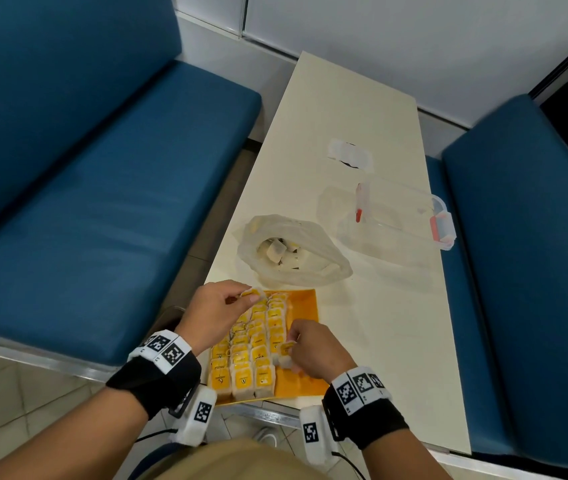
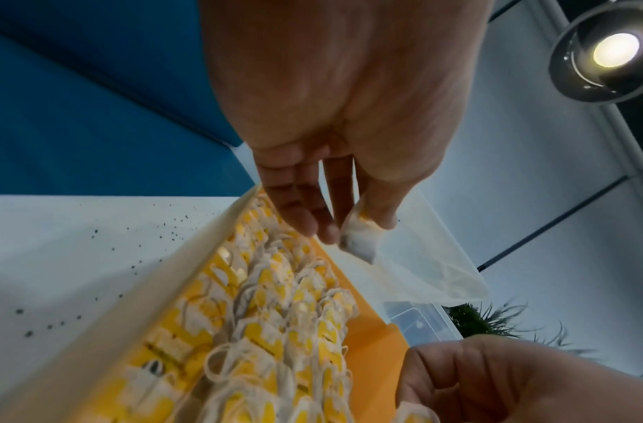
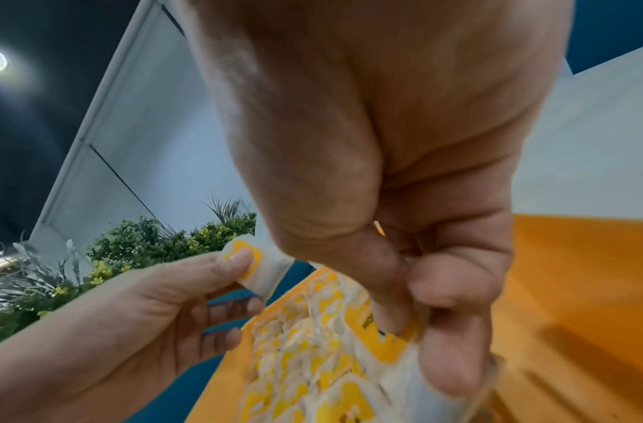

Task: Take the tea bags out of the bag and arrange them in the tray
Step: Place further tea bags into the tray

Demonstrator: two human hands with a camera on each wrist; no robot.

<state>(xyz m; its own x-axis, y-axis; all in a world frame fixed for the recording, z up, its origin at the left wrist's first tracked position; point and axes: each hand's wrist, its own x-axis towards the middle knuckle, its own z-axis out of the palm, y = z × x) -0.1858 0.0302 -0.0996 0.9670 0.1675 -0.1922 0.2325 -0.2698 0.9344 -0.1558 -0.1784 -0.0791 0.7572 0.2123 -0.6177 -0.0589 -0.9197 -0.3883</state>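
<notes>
An orange tray (image 1: 305, 303) lies at the table's near edge, its left part filled with rows of white tea bags with yellow tags (image 1: 258, 344). My left hand (image 1: 220, 313) hovers over the tray's far left corner and pinches one tea bag (image 1: 254, 295) between thumb and fingers; the same tea bag (image 2: 360, 240) shows in the left wrist view. My right hand (image 1: 310, 351) pinches another tea bag (image 1: 286, 353) beside the right row, low over the tray. A crumpled clear plastic bag (image 1: 293, 251) with several tea bags inside lies just beyond the tray.
A clear plastic box with red clasps (image 1: 400, 220) stands on the cream table (image 1: 344, 109) at the right, its lid (image 1: 350, 154) farther back. Blue benches (image 1: 102, 188) flank the table on both sides. The tray's right part is bare orange (image 3: 566, 286).
</notes>
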